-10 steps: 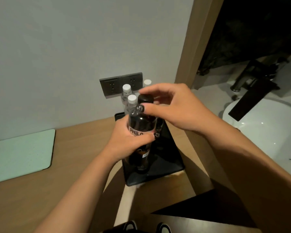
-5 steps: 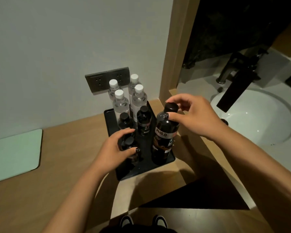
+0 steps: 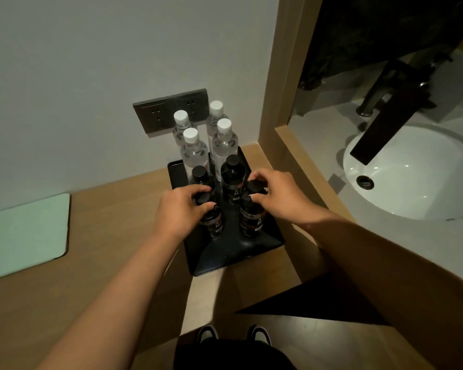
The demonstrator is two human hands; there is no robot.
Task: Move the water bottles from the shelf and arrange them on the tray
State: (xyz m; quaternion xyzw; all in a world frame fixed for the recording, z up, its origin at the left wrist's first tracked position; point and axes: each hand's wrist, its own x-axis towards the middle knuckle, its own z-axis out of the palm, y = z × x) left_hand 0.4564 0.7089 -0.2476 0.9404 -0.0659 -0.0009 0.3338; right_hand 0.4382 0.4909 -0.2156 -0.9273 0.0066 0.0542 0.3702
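Standing upright: bottles (image 3: pixel 233 177) under both hands (image 3: pixel 179 209).

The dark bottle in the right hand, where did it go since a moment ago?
The right hand carried that dark bottle down onto the front right of the tray, and its fingers are on the cap. The left hand kept hold of the front left dark bottle. The four clear bottles at the back did not move.

Dim, warm lighting is prevailing. Arms are casting hard shadows across the counter (image 3: pixel 96 236). Glare is showing on the sink (image 3: pixel 412 182). Edges are bowing.
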